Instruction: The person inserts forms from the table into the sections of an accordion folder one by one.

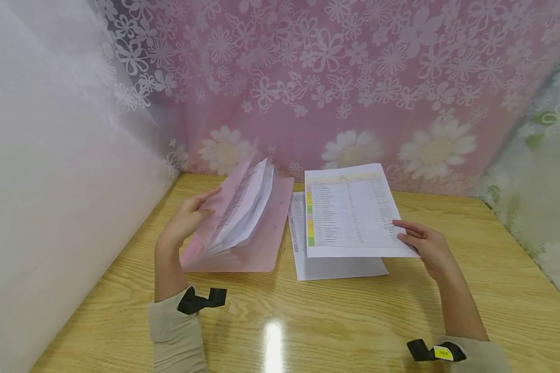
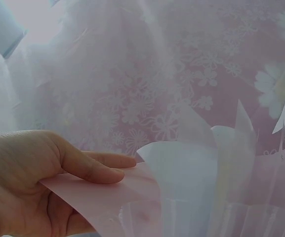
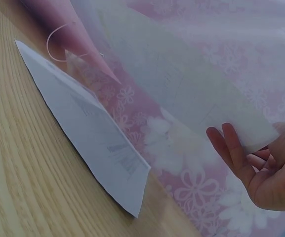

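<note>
A pink translucent expanding folder (image 1: 254, 235) lies on the wooden table (image 1: 336, 321), its front flap lifted with white sheets fanned inside. My left hand (image 1: 189, 217) pinches the lifted pink flap (image 2: 107, 190) between thumb and fingers. My right hand (image 1: 422, 243) holds a printed sheet (image 1: 352, 212) with coloured tabs along its left edge, raised a little above another printed sheet (image 1: 326, 264) that lies flat on the table. In the right wrist view the fingers (image 3: 231, 148) sit under the raised sheet (image 3: 191, 84), and the flat sheet (image 3: 93, 133) shows below.
A pink floral curtain (image 1: 354, 77) hangs behind the table. A white translucent sheet (image 1: 51, 171) closes the left side and a green floral curtain (image 1: 541, 171) the right. Bare tabletop stretches towards me in front of the papers.
</note>
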Motion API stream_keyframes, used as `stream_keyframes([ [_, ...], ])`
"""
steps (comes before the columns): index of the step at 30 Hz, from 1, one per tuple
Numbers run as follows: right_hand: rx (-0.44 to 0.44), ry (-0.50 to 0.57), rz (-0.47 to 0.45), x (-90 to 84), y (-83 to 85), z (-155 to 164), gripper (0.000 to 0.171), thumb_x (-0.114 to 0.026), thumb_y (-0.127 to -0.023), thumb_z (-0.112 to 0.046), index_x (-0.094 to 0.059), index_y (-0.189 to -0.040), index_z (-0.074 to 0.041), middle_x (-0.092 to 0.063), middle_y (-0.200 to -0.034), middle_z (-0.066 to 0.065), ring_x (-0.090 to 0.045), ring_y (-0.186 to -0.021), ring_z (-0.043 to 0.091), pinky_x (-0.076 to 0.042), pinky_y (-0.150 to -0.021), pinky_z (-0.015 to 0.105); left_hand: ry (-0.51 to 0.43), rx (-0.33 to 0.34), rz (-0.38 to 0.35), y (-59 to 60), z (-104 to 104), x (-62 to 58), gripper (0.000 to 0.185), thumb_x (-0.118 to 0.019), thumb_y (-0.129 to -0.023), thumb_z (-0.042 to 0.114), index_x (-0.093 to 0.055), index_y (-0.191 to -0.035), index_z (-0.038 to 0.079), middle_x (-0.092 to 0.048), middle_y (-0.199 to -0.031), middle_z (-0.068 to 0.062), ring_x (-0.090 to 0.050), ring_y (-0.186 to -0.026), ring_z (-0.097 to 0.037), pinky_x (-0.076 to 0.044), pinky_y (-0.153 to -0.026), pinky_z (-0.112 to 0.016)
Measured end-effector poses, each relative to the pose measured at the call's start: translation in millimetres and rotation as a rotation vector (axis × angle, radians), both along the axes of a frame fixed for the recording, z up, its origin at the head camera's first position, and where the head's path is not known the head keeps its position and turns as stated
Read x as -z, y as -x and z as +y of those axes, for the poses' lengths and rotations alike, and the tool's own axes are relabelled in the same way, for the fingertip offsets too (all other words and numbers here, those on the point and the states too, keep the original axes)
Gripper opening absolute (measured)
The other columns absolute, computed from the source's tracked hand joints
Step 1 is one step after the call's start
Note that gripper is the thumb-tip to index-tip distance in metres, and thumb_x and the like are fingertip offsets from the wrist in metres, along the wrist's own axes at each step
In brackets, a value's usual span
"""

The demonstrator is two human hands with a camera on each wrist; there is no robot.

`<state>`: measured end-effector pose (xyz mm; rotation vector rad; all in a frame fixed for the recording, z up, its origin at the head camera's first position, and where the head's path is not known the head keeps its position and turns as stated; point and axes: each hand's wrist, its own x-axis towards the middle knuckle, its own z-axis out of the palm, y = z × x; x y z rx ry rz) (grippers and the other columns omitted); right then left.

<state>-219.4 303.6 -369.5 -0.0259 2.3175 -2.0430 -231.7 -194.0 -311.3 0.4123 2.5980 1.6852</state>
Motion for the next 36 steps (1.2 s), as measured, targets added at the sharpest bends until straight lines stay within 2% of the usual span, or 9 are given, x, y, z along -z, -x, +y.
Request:
stream_keyframes([
  [6,-0.013,0.06,-0.007,-3.9,0.3,-9.1,0.033,-0.061,-0.088,-0.009,-0.062,-0.121,-0.012,-0.061,-0.1,-0.011,-0.061,-0.085,0.007,-0.05,-0.067,0.023,0.0,-0.004,-0.003,-0.5,-0.1,0.0,0.053,-0.04,-0.09,-0.004,-0.036,-0.142,0.009,-0.027,-0.146,-0.011,-0.016,-0.133,-0.022,-0.026,-0.096,-0.043],
  [13,-0.029,0.068,-0.018,-6.7,-0.9,-18.6,0.035,-0.062,-0.088,-0.008,-0.061,-0.123,-0.01,-0.062,-0.1,-0.012,-0.061,-0.084,0.008,-0.05,-0.067,0.024,-0.004,-0.001,-0.004,-1.2,0.3,-0.1,0.053,-0.039,-0.09,-0.004,-0.036,-0.142,0.008,-0.027,-0.146,-0.011,-0.018,-0.132,-0.021,-0.028,-0.09,-0.04],
  [20,-0.034,0.044,-0.032,-8.2,-2.0,-26.5,0.035,-0.063,-0.088,-0.011,-0.061,-0.122,-0.012,-0.059,-0.102,-0.012,-0.06,-0.084,0.008,-0.049,-0.067,0.024,0.001,0.0,-0.001,-0.7,0.2,0.2,0.054,-0.039,-0.089,-0.005,-0.036,-0.142,0.008,-0.028,-0.146,-0.011,-0.021,-0.131,-0.023,-0.029,-0.087,-0.039],
  [36,-0.071,0.016,-0.018,-2.6,0.3,-41.1,0.038,-0.062,-0.088,-0.01,-0.057,-0.126,-0.006,-0.06,-0.104,-0.008,-0.06,-0.084,0.009,-0.05,-0.067,0.024,-0.008,0.007,0.001,-0.4,0.7,-0.4,0.054,-0.039,-0.09,-0.005,-0.036,-0.142,0.008,-0.029,-0.145,-0.011,-0.024,-0.128,-0.022,-0.029,-0.082,-0.038],
])
